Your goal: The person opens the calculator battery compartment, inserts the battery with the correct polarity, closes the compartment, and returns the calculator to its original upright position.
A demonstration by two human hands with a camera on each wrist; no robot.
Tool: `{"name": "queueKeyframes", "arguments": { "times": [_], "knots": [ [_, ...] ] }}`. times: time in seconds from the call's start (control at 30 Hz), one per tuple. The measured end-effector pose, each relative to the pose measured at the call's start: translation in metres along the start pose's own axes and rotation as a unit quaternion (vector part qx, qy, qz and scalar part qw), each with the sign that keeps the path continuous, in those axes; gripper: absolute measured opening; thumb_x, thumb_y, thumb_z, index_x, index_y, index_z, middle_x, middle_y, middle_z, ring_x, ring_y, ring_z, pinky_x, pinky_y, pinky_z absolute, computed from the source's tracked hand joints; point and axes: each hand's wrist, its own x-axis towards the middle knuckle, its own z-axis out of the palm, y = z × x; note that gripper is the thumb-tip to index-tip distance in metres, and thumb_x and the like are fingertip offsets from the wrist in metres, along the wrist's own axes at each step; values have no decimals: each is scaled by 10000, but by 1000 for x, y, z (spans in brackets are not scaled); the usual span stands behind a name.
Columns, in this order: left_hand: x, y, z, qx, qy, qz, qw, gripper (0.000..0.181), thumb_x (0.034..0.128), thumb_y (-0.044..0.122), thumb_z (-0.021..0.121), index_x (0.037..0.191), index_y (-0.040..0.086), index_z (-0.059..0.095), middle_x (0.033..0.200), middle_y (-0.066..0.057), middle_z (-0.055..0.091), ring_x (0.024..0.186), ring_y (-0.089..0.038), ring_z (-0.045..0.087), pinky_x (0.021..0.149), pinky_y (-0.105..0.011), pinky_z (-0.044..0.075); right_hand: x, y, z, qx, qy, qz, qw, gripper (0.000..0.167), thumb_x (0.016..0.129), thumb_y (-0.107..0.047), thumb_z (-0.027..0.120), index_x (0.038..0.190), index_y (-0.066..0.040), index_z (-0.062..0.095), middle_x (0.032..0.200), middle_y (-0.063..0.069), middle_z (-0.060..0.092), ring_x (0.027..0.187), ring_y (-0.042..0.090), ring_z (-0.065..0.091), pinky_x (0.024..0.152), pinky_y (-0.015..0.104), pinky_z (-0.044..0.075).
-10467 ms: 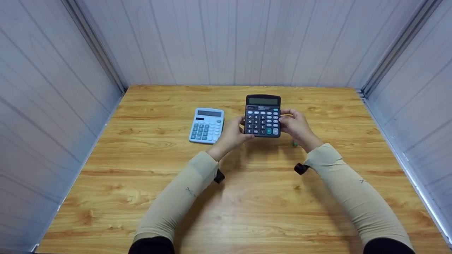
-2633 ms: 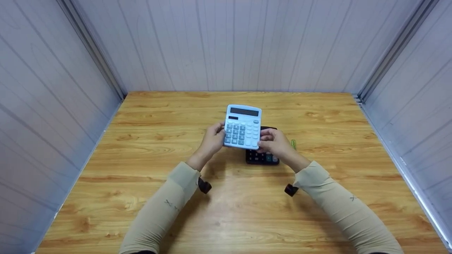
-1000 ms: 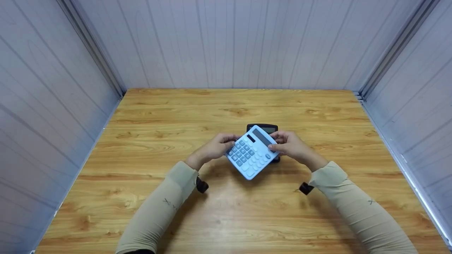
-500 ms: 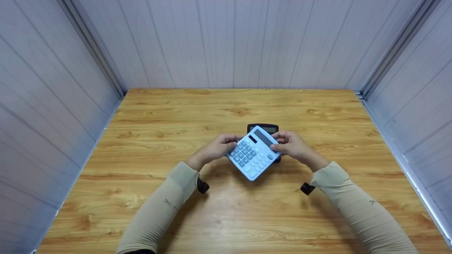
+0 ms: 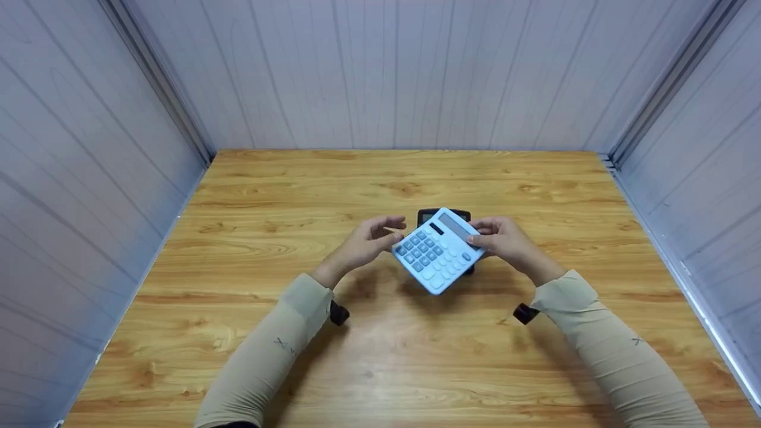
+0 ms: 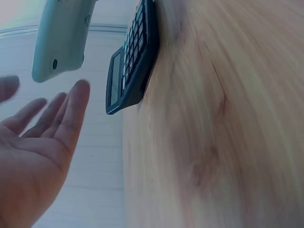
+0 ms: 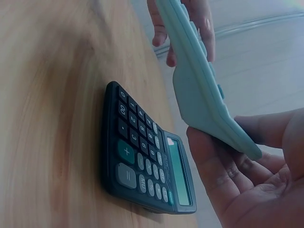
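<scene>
A light blue calculator [image 5: 439, 252] is held tilted and turned cornerwise in the air. My right hand [image 5: 505, 242] pinches its display end, thumb on the front face and fingers behind, as the right wrist view also shows. My left hand [image 5: 364, 244] is beside the opposite edge with its fingers spread; in the left wrist view there is a gap between the fingertips [image 6: 81, 88] and the calculator's casing. Below lies a black calculator [image 7: 142, 142], face up on the table. From the head view the light blue one covers most of it.
The wooden table [image 5: 368, 368] extends around both calculators. Panelled walls [image 5: 368, 71] stand at its back and both sides. A small black wrist camera [image 5: 339, 313] hangs under the left cuff, another camera [image 5: 525, 313] under the right.
Earlier, both hands held the black calculator, later set down. The light blue one was then lifted and turned. Since half a second ago, my left hand has released it and it has shifted right.
</scene>
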Motion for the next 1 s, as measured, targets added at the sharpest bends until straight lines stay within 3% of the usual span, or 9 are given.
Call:
{"name": "queueKeyframes", "arguments": {
  "times": [0.1, 0.23, 0.43, 0.7, 0.8, 0.93, 1.0],
  "knots": [
    [-2, 0, -1, 282, -71, 339, 9990, 560, 1050, 156, 697, 1570, 20, 539, 1594, -202, 568, 1446, -371, 584, 1170, -522, 540, -1, 0, -3, 45, 27, 78, 10000, 422, 1074, -42, 633, 1451, 139, 579, 1073, 38, 788, 878, 105, 776, 789, 251, 666],
    [-4, 0, 1, 710, -279, 771, 9941, 661, 955, 154, 822, 1556, 47, 567, 1610, -130, 577, 1494, -352, 537, 1208, -531, 503, -1, -1, -5, 193, 18, 115, 9997, 445, 1078, -49, 625, 1469, 151, 557, 1051, 7, 790, 876, 94, 777, 788, 241, 662],
    [-5, 1, 9, 1665, -410, 1450, 9745, 751, 869, 118, 922, 1538, 33, 591, 1594, -157, 586, 1503, -340, 524, 1227, -530, 489, -2, 1, -7, 306, 24, 83, 9995, 447, 1071, -33, 621, 1455, 184, 550, 974, -25, 797, 834, 86, 777, 760, 232, 661],
    [-8, 6, 16, 3003, -217, 2160, 9288, 653, 894, 124, 904, 1484, 29, 644, 1523, -152, 646, 1439, -314, 601, 1233, -436, 493, -1, 4, -6, 502, 36, 72, 9987, 446, 1046, -16, 620, 1418, 222, 552, 911, -40, 782, 795, 74, 765, 718, 227, 654],
    [-8, 6, 18, 3435, -155, 2519, 9046, 619, 897, 146, 909, 1453, 24, 666, 1486, -160, 669, 1395, -316, 636, 1194, -420, 531, -1, 5, -4, 548, 28, 42, 9985, 433, 1042, -15, 627, 1398, 224, 565, 902, -37, 782, 786, 75, 765, 705, 229, 654],
    [-8, 5, 21, 4031, -118, 2926, 8670, 583, 908, 190, 911, 1428, 47, 691, 1440, -145, 699, 1336, -303, 679, 1135, -411, 579, 1, 6, -3, 557, -4, 44, 9984, 426, 1040, -13, 629, 1389, 224, 573, 904, -27, 787, 789, 85, 769, 705, 235, 658],
    [-8, 6, 22, 4236, -150, 3047, 8529, 564, 920, 203, 902, 1427, 65, 699, 1429, -136, 709, 1321, -293, 692, 1117, -408, 591, 2, 6, -3, 557, -31, 80, 9984, 429, 1040, -12, 626, 1392, 226, 566, 906, -25, 787, 792, 88, 769, 708, 236, 659]
  ]
}}
